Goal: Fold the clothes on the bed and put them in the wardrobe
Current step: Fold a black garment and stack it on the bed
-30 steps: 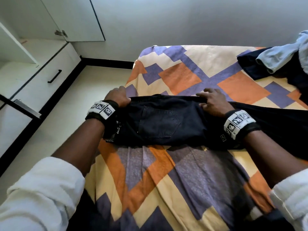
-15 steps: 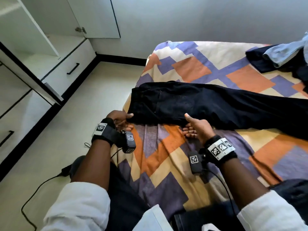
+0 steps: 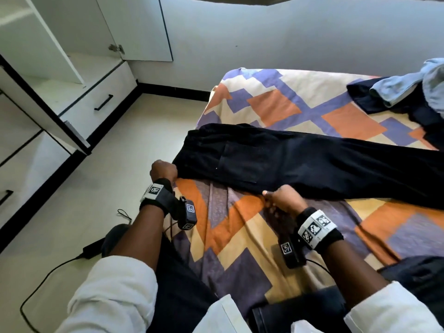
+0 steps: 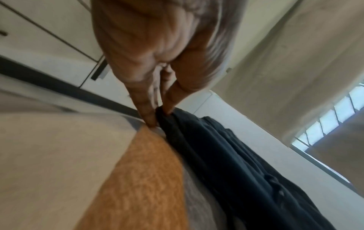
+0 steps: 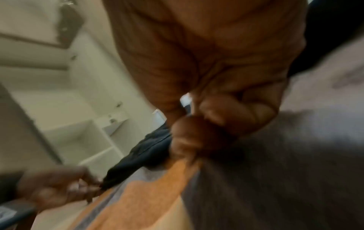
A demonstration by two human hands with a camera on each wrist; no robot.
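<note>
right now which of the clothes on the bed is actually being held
The black trousers laid out flat: left hand pinches a waist corner, right hand grips the near edge. The crumpled blue and dark pile lies untouched.

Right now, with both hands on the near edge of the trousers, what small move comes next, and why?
Probably lift that edge and fold it over. The left hand pinches the waist corner and the right hand grips the near edge; the trousers lie flat along the bed, unfolded.

patterned bed (image 3: pixel 276 104) with black trousers (image 3: pixel 300 164) laid flat across, clothes pile (image 3: pixel 408 92) at far corner
</note>
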